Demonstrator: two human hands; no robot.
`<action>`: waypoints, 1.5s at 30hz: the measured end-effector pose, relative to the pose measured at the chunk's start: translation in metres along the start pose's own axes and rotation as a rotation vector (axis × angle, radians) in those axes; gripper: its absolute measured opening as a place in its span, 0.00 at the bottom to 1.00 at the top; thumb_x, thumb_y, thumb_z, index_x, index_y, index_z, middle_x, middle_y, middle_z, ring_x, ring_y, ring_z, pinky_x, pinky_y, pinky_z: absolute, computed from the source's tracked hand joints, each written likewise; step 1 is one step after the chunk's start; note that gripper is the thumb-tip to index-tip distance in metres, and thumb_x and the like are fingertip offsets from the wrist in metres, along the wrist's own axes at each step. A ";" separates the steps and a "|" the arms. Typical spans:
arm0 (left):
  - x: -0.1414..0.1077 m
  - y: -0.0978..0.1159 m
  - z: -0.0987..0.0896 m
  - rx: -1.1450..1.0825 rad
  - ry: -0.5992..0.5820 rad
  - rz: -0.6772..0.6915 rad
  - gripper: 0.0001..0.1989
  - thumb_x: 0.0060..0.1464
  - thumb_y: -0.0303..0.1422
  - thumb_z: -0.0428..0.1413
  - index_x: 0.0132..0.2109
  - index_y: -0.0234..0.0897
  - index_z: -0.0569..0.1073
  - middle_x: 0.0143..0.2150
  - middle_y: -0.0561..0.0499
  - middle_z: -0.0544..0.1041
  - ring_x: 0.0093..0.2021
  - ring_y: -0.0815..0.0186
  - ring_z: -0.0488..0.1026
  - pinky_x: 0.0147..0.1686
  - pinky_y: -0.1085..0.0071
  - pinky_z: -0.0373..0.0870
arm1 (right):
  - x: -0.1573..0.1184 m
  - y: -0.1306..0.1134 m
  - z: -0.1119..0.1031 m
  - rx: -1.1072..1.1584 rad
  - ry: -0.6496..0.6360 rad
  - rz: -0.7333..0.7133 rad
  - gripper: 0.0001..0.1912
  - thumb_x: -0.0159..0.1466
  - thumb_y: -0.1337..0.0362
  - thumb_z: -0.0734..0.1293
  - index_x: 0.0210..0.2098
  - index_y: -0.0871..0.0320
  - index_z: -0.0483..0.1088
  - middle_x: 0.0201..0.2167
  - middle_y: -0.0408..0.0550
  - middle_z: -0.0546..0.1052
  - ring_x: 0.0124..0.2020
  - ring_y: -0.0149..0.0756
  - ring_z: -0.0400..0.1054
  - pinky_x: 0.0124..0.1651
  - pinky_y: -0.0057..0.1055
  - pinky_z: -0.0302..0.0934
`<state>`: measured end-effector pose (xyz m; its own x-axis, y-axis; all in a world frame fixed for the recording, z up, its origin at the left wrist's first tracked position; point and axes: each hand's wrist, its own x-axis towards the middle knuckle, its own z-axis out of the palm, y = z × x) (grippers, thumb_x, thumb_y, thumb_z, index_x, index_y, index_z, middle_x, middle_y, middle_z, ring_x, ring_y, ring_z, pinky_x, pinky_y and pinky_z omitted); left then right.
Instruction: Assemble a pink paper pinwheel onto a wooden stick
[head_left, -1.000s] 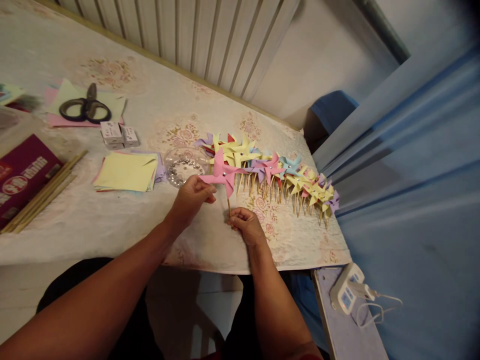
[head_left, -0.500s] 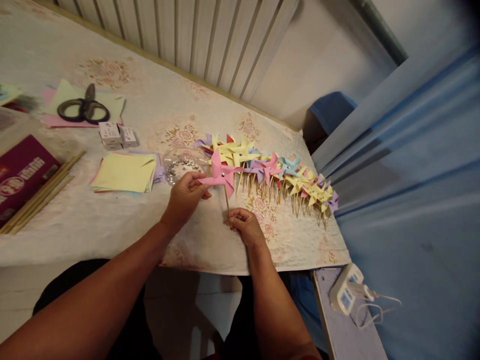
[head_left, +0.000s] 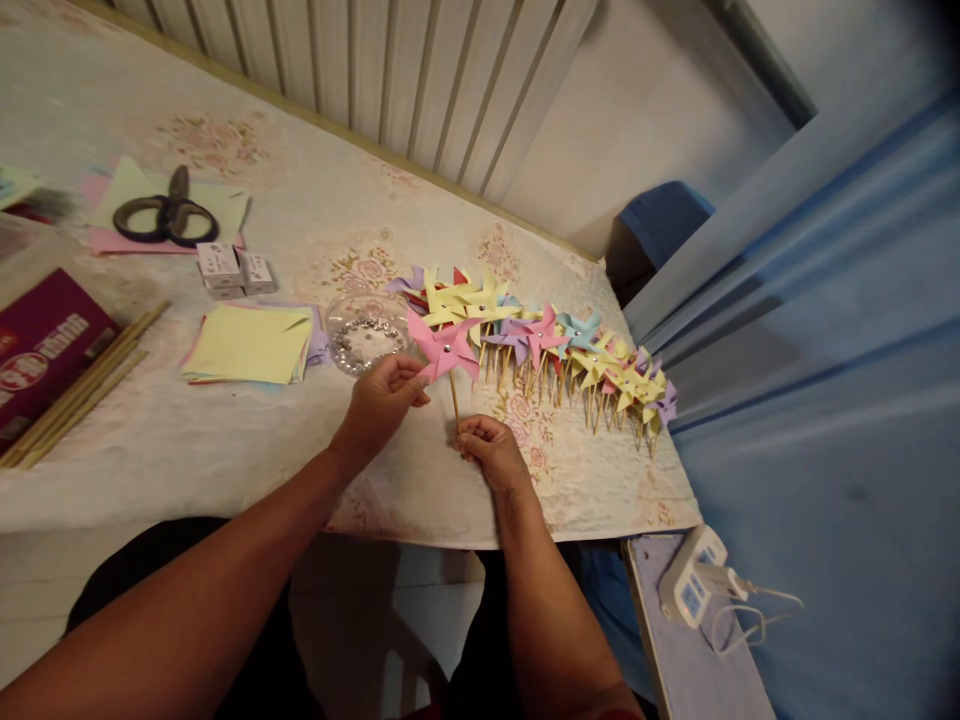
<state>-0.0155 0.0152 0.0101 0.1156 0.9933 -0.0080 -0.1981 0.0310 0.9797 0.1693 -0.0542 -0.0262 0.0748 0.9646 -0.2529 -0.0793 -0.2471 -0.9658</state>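
A pink paper pinwheel (head_left: 454,340) with a silver pin at its centre stands upright over the front part of the table. My right hand (head_left: 491,450) is closed round the lower end of its thin wooden stick (head_left: 454,396). At the wheel's lower left blade is my left hand (head_left: 386,395), fingers curled together against the paper. Just behind it lies a clear round dish (head_left: 367,340) of small silver pins. Several finished pinwheels (head_left: 581,332) in yellow, purple, pink and blue lie in a row behind and to the right.
Left of my hands are a stack of coloured paper squares (head_left: 251,343), small white boxes (head_left: 225,268) and black-handled scissors (head_left: 169,215) on more paper. Wooden sticks (head_left: 82,395) lie by a purple box (head_left: 52,350). A power strip (head_left: 694,580) sits at the lower right, near a blue curtain (head_left: 817,400).
The pink pinwheel's blades have turned a little about the pin. My left hand has shifted slightly right and down; my right hand stays on the stick.
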 end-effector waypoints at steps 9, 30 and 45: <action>-0.002 0.000 0.002 -0.016 -0.036 -0.074 0.13 0.48 0.40 0.61 0.35 0.35 0.72 0.25 0.53 0.75 0.27 0.67 0.74 0.31 0.70 0.71 | 0.000 0.000 0.000 -0.012 -0.003 0.000 0.09 0.47 0.61 0.74 0.28 0.55 0.74 0.20 0.39 0.75 0.20 0.26 0.59 0.25 0.25 0.51; -0.002 0.000 0.006 0.015 -0.157 -0.137 0.10 0.44 0.38 0.59 0.25 0.36 0.70 0.20 0.55 0.69 0.23 0.71 0.65 0.27 0.73 0.60 | -0.003 -0.002 0.003 -0.057 -0.015 0.014 0.10 0.47 0.62 0.76 0.29 0.55 0.76 0.22 0.39 0.74 0.21 0.26 0.60 0.26 0.25 0.53; -0.002 -0.007 0.009 0.040 -0.176 -0.154 0.11 0.46 0.40 0.59 0.27 0.36 0.72 0.20 0.55 0.69 0.23 0.70 0.64 0.27 0.72 0.59 | -0.004 -0.004 0.005 -0.071 -0.019 0.010 0.09 0.47 0.62 0.75 0.29 0.55 0.76 0.21 0.38 0.73 0.21 0.26 0.58 0.26 0.25 0.53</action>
<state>-0.0053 0.0123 0.0048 0.3100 0.9422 -0.1267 -0.1265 0.1729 0.9768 0.1648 -0.0569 -0.0212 0.0557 0.9635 -0.2618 -0.0097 -0.2617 -0.9651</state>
